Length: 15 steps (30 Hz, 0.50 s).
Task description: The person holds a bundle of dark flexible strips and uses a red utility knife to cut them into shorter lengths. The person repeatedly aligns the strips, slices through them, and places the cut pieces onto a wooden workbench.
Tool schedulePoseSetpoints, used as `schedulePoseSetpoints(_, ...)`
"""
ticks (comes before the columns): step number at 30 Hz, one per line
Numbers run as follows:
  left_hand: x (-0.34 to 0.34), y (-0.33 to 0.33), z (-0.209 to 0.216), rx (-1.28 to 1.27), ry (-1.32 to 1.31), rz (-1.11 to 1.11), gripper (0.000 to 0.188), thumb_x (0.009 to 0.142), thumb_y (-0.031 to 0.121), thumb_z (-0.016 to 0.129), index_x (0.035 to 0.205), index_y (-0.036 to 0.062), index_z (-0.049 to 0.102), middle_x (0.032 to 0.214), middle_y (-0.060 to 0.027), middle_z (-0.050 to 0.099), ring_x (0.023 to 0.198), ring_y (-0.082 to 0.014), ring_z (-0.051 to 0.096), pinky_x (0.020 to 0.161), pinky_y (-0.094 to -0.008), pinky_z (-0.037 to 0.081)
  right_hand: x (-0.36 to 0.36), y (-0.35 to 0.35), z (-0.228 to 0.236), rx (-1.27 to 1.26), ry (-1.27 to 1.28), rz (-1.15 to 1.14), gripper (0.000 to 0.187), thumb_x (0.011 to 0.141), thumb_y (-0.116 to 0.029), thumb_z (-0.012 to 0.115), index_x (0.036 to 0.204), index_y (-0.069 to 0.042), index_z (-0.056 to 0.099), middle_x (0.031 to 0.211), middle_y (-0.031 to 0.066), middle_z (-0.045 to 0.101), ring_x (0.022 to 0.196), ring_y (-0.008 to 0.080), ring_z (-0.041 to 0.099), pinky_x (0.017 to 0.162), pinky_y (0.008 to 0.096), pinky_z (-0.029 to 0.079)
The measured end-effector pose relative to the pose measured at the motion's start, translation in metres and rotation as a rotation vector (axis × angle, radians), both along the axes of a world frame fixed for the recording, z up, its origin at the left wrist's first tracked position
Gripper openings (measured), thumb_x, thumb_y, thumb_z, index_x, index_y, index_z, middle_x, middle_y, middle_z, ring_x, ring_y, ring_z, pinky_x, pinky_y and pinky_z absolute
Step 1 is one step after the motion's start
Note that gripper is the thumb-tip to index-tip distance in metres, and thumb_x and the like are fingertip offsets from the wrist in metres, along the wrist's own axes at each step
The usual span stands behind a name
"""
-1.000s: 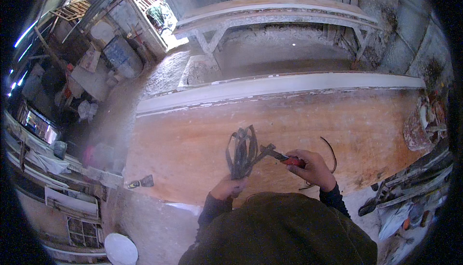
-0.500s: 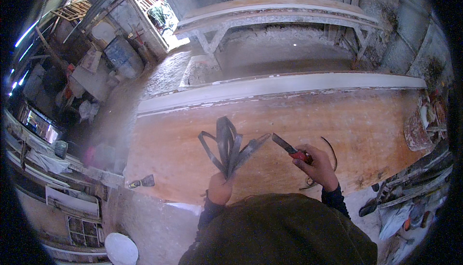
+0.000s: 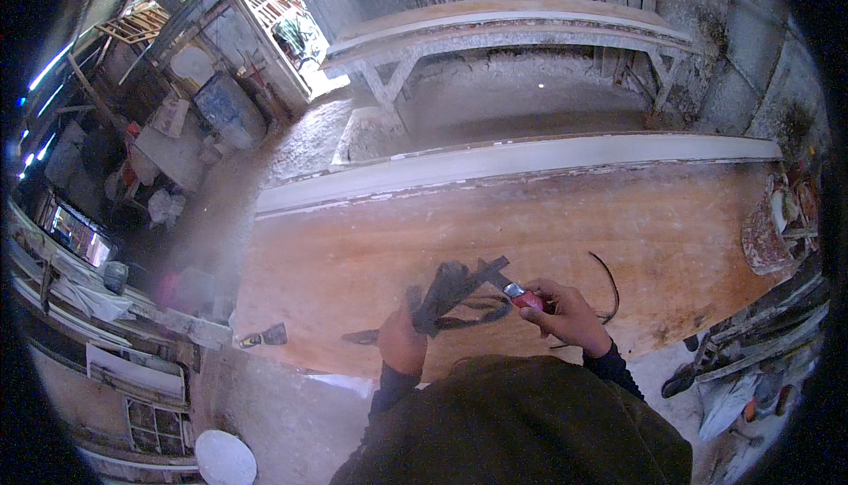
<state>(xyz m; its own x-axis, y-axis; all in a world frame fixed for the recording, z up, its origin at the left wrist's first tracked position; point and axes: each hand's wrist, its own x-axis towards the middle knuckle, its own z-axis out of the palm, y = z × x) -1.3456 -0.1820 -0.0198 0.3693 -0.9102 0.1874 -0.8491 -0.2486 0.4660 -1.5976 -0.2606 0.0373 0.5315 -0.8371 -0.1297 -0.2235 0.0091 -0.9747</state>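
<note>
Wrapped in my left hand (image 3: 402,344) is a bundle of looped dark grey flat strips (image 3: 449,291), which rises above the near part of the wooden tabletop (image 3: 353,238). My right hand (image 3: 572,317) grips the red handle of a knife (image 3: 527,299). Its dark blade points up and left and overlaps the right side of the bundle; whether it touches the strips I cannot tell. Just beyond my right hand, a thin curved black strip (image 3: 611,278) lies on the tabletop. A small scraper (image 3: 267,336) rests at the table's left near corner.
A long white-faced board (image 3: 530,158) runs along the table's far edge. Behind it stands another long bench (image 3: 495,18). At the right end is a stained bucket (image 3: 767,236) with tools. A blue barrel (image 3: 231,112) and a white round lid (image 3: 225,457) are at left.
The bundle has tipped over to the right, its loops now bunched lower. My right hand has shifted slightly left and down, bringing the knife blade to the strips.
</note>
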Motion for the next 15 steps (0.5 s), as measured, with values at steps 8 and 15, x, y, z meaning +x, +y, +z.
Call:
schedulePoseSetpoints(8, 0.013, -0.007, -0.063, -0.386, 0.094, -0.33, 0.019, 0.062, 0.011, 0.055, 0.081, 0.0076, 0.055, 0.067, -0.0101, 0.051, 0.064, -0.0292, 0.051, 0.055, -0.039, 0.038, -0.002, -0.005, -0.017, 0.055, 0.053, -0.021, 0.032, 0.078, -0.023, 0.061, 0.101, -0.003, 0.051, 0.071, 0.0028, 0.052, 0.052, 0.0076, 0.05, 0.044, 0.0208, 0.042)
schedulePoseSetpoints(15, 0.009, -0.006, -0.029, -0.396, -0.152, -0.652, 0.02, 0.061, 0.013, 0.056, 0.08, 0.0123, 0.058, 0.06, -0.0061, 0.045, 0.059, -0.0266, 0.047, 0.05, -0.0381, 0.033, 0.003, -0.004, -0.025, -0.015, 0.134, -0.037, 0.033, 0.077, -0.03, 0.061, 0.096, -0.004, 0.052, 0.066, 0.0026, 0.05, 0.053, 0.0098, 0.05, 0.046, 0.0237, 0.042)
